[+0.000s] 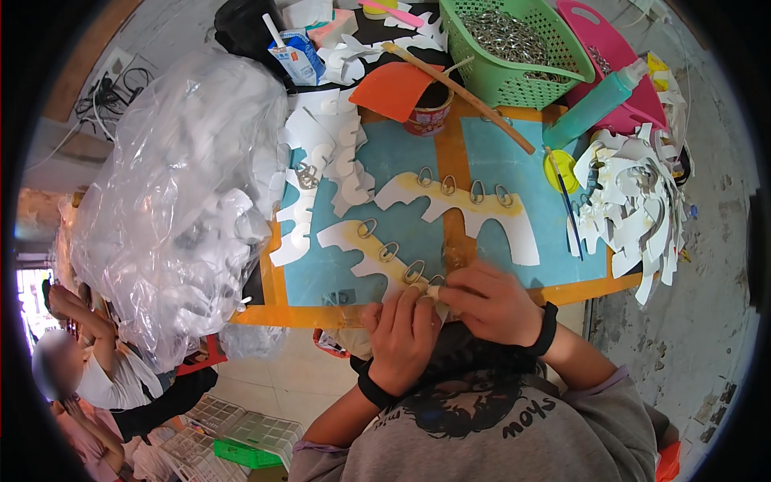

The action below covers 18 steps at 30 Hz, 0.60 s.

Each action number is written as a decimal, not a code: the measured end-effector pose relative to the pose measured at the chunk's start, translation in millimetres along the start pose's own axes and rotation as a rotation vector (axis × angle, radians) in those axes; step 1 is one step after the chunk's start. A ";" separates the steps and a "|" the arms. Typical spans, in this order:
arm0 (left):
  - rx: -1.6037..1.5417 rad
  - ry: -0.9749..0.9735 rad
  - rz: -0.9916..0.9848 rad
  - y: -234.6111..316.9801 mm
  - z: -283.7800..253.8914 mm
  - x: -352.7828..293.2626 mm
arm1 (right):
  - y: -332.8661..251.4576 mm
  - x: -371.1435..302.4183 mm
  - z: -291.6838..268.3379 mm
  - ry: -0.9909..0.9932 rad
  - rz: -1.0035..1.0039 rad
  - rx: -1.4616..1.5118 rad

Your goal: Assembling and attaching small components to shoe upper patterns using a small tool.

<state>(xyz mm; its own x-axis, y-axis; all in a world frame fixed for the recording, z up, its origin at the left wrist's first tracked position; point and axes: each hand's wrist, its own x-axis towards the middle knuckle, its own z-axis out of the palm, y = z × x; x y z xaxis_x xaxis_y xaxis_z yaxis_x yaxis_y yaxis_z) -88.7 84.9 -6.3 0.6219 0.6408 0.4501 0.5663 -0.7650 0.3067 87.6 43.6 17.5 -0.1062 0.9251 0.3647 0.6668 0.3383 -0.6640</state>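
Note:
At the table's near edge my left hand point(401, 337) is closed on the lower end of a white cut-out piece point(377, 266) with a curved, notched edge. My right hand point(491, 304) pinches the same end, its fingertips meeting those of my left hand. Oval metal rings point(389, 252) sit along the yellowish, glue-like strip of this piece. Whether a ring is between my fingers is hidden. Farther back lies a second white piece point(514, 229) of like shape, with several metal rings point(478, 191) along its yellowish upper edge.
Orange tape point(301, 316) borders the blue table top point(353, 197). White cut-outs lie in a stack point(351, 161) at left and a heap point(630, 201) at right. Behind are a ring-filled green basket point(514, 86), a pink basket point(622, 116), a bottle point(594, 104), a red tub point(430, 116). Plastic bags point(169, 193) bulge at left.

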 end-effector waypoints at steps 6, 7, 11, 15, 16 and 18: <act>0.040 -0.051 0.042 -0.3 -4.1 -1.3 | 5.7 -2.8 -1.7 -0.125 -0.216 -0.247; 0.015 -0.067 0.027 1.9 -7.1 0.3 | 6.3 -3.7 -2.2 -0.134 -0.230 -0.249; -0.091 -0.114 -0.015 2.1 -13.5 -0.4 | 11.9 -6.2 -4.7 -0.162 -0.283 -0.279; -0.081 -0.110 0.003 0.1 -14.4 -1.6 | 13.0 -4.7 -8.5 -0.183 -0.275 -0.260; -0.081 -0.117 0.023 -0.3 -14.5 -0.8 | 12.6 -3.6 -9.8 -0.193 -0.267 -0.259; -0.083 -0.124 0.043 -0.8 -14.1 -0.6 | 11.6 -2.7 -13.2 -0.205 -0.257 -0.259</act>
<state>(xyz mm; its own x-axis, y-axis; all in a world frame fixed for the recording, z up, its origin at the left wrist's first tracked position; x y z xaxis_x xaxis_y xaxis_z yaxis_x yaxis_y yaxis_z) -97.1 84.3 5.0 0.7095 0.6062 0.3592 0.4940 -0.7915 0.3599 105.3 42.7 17.5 -0.4207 0.8400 0.3427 0.7599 0.5326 -0.3726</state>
